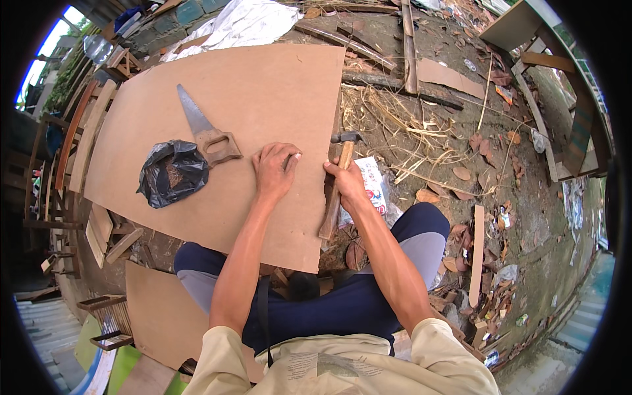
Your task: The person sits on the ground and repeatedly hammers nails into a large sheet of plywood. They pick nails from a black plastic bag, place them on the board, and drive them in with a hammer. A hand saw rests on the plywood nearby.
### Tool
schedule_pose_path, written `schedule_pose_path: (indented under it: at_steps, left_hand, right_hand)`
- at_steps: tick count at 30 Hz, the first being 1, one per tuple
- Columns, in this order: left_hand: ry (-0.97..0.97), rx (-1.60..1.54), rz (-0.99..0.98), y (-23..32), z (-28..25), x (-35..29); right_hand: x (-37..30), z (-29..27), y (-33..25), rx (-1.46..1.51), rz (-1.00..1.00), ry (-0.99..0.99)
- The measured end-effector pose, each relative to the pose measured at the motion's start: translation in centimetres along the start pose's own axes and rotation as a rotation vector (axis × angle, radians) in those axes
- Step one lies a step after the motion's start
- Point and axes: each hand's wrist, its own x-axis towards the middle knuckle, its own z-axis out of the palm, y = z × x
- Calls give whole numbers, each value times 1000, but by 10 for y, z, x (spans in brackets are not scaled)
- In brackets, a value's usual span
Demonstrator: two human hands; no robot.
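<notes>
A large brown board (217,72) lies in front of me, reaching over my lap. My left hand (274,172) rests on it near the right edge, fingers bent and thumb and fingertips pinched; whatever is between them is too small to make out. Just beyond that edge, my right hand (347,181) is closed round the wooden handle of a hammer (346,153), its dark metal head pointing away from me. A handsaw (209,137) with a wooden grip lies on the board, left of my left hand. Beside it sits a crumpled black plastic bag (172,174), opened, with small brownish bits inside.
Wooden slats and frames (92,135) stand at the left. Another brown board (155,309) lies at lower left. A printed plastic packet (372,184) is beside my right hand. Straw-like strips (395,131), dry leaves and wood scraps litter the ground at right. A white cloth (243,26) lies behind.
</notes>
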Motion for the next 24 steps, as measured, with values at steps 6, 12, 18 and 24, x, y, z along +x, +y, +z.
schedule_pose_path:
  at_steps: [6, 12, 18, 24]
  left_hand:
    - [2, 1, -14, 1, -1, -1]
    - [-6, -22, -28, 3, 0, 0]
    - [5, -28, -36, 1, 0, -1]
    - [22, -36, -60, 5, -1, 1]
  right_hand:
    - [-5, 0, -4, -56, -34, 2]
    - [-17, -14, -18, -735, -511, 200]
    - [-64, 2, -69, -969, -516, 13]
    - [-65, 24, -71, -1158, -526, -129]
